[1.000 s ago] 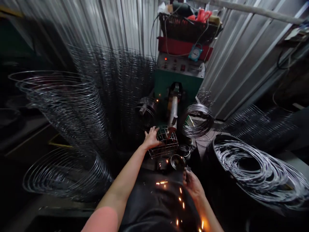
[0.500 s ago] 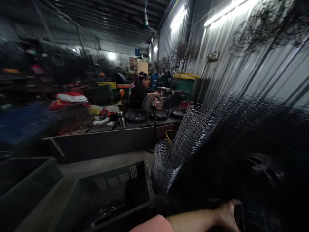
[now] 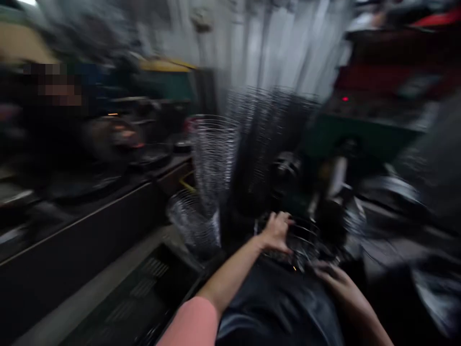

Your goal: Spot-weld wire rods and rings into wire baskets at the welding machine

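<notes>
My left hand (image 3: 276, 233) reaches forward, its thumb and fingers apart, beside a round wire piece (image 3: 304, 234) in front of me. Whether it touches the wire is too blurred to make out. My right hand (image 3: 333, 279) is lower and to the right, near the same wire; its fingertips are smeared and dark. Dark shiny cloth (image 3: 277, 307) covers my lap below both hands. Left of my hands stand a tall stack of wire rings (image 3: 214, 154) and a shorter leaning stack (image 3: 192, 223).
A green and red machine (image 3: 363, 139) with a small red light stands at the right. At lower left is a dark crate (image 3: 140, 283) beside a long bench (image 3: 82, 240). Another person (image 3: 54, 125) is behind that bench. More wire stacks (image 3: 270, 115) line the metal wall.
The view has swung to the right and down, bringing the machine into sight. My left hand now appears nearer the middle, and my right hand has come into view.
</notes>
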Motion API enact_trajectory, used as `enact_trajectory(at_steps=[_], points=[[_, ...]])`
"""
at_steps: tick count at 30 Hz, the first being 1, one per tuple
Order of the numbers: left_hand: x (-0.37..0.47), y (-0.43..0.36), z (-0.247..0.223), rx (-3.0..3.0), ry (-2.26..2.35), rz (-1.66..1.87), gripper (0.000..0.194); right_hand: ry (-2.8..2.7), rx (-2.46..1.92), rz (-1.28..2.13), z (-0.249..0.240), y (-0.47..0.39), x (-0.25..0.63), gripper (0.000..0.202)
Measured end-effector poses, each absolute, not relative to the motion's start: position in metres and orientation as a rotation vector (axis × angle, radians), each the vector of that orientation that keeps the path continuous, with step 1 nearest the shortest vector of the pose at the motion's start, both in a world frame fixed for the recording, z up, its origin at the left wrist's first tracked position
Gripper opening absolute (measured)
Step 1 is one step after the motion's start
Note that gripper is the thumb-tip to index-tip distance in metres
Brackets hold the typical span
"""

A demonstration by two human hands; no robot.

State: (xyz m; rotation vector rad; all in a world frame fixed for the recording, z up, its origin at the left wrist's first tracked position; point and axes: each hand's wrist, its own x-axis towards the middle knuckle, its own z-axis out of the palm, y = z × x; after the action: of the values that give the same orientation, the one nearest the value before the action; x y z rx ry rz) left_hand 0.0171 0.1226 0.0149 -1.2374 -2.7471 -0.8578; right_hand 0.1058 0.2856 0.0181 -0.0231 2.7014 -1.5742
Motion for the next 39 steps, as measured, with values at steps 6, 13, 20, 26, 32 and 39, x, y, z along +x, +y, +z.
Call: enact_trajectory(at_steps=[6, 13, 20, 26, 32, 39], points=[[0.026, 0.143, 0.023, -1.398, -2.706, -0.680, 0.091, 2.935, 0.253, -1.256, 0.025, 0.306, 0.127, 0.017], [0.026, 0.148, 0.018, -1.353, -2.781, -0.783, 0.089, 3.133, -0.135, -1.006, 0.010, 0.307, 0.128, 0.015], [0.017, 0.158, 0.015, -1.386, -2.807, -0.820, 0.088, 3.146, -0.170, -0.967, 0.007, 0.317, 0.131, 0.020], [0.009, 0.161, 0.016, -1.395, -2.831, -0.851, 0.088, 3.211, -0.213, -0.983, -0.001, 0.319, 0.123, 0.009], [-0.001, 0.160, 0.011, -1.396, -2.794, -0.894, 0.087, 3.264, -0.229, -0.929, -0.002, 0.318, 0.115, 0.008], [-0.020, 0.170, 0.018, -1.383, -2.818, -0.922, 0.083, 3.264, -0.152, -0.800, 0.010, 0.324, 0.095, 0.009]])
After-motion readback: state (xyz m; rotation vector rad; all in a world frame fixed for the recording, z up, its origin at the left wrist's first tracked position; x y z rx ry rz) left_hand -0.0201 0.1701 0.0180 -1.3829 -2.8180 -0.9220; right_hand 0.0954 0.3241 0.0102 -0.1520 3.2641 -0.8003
